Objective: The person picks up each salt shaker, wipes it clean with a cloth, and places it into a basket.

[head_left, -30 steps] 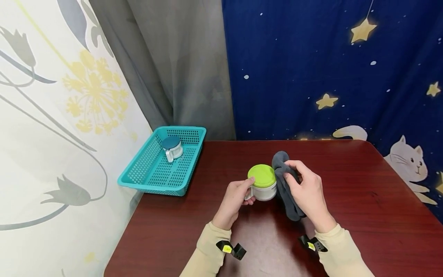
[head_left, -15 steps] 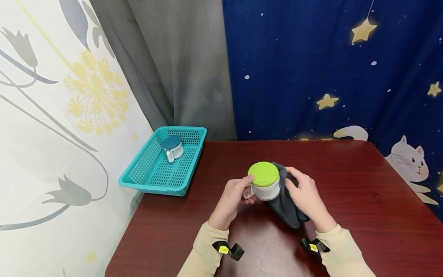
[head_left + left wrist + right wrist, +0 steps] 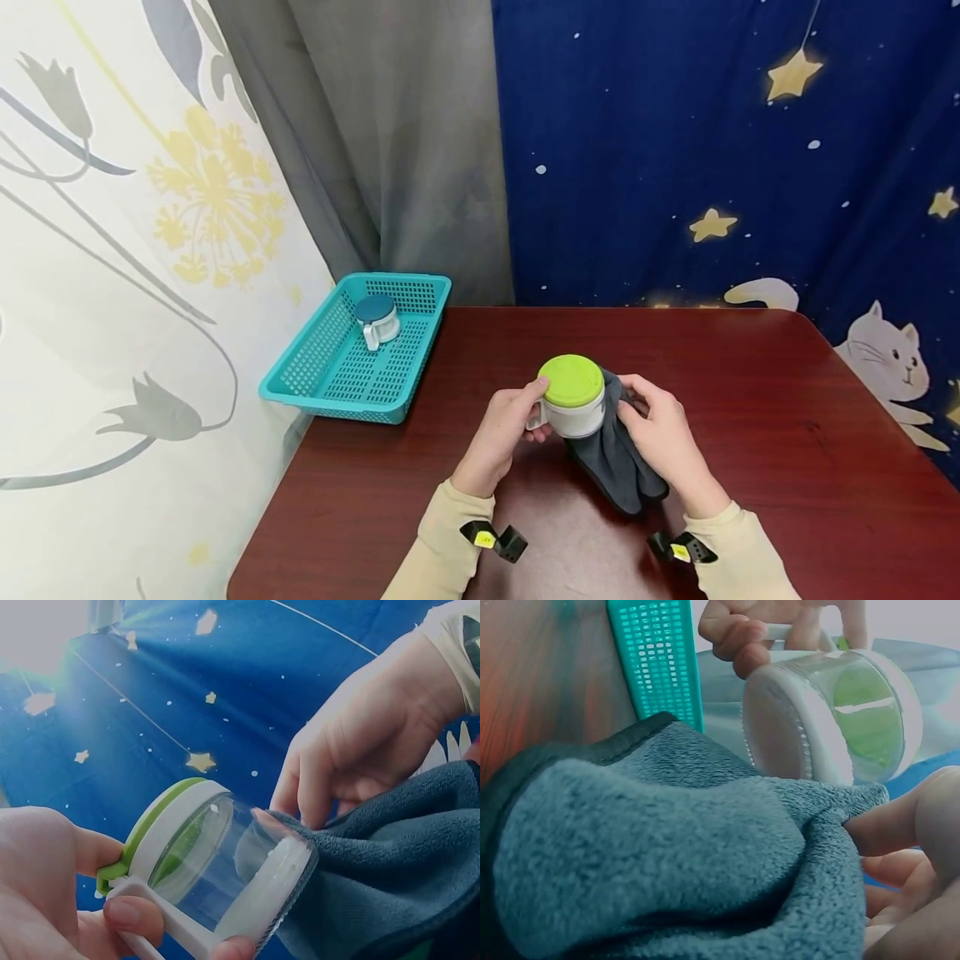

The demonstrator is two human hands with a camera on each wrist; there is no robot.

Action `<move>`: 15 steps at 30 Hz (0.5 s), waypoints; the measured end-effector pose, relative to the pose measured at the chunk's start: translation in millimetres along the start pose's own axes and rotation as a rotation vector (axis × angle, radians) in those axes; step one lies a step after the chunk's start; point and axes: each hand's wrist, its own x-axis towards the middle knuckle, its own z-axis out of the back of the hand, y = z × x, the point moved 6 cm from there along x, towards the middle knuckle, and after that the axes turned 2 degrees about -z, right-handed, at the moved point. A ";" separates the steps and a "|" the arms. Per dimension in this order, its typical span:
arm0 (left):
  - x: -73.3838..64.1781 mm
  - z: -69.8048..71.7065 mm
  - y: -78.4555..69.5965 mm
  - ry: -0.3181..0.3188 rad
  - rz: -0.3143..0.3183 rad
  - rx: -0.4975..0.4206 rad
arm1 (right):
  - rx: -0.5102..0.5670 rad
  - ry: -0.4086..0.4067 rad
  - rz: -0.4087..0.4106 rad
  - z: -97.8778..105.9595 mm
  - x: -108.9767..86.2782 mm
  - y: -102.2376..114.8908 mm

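My left hand (image 3: 504,425) grips the white handle of a clear seasoning jar (image 3: 573,417) with a green lid (image 3: 572,380), the thumb at the lid's edge. White grains lie at the jar's bottom, plain in the left wrist view, where the jar (image 3: 247,862) is tilted. My right hand (image 3: 667,429) pinches a dark grey cloth (image 3: 618,467) against the jar's right side. In the right wrist view the cloth (image 3: 652,847) hangs in folds below the fingers (image 3: 889,825), up against the jar (image 3: 825,720).
A turquoise basket (image 3: 341,392) stands at the table's back left. In it sits a similar jar (image 3: 385,327) with a blue lid. The dark red table (image 3: 780,417) reaches back to a grey curtain (image 3: 435,150) and a blue starry one (image 3: 622,125).
The cloth has gone from the jar's right to partly behind and under it, its lower end now spread nearer me. The right hand has shifted slightly down; the left keeps its grip.
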 end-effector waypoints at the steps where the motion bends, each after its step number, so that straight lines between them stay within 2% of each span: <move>1: 0.2 0.2 0.9 -0.003 0.005 0.002 | 0.008 0.001 0.002 0.9 -0.9 1.6; 9: -0.7 1.6 5.0 0.002 0.021 0.038 | 0.017 0.006 0.030 12.7 -3.6 12.9; 15: -2.4 0.3 4.2 0.055 0.015 0.096 | 0.004 -0.014 0.071 23.0 -5.5 24.8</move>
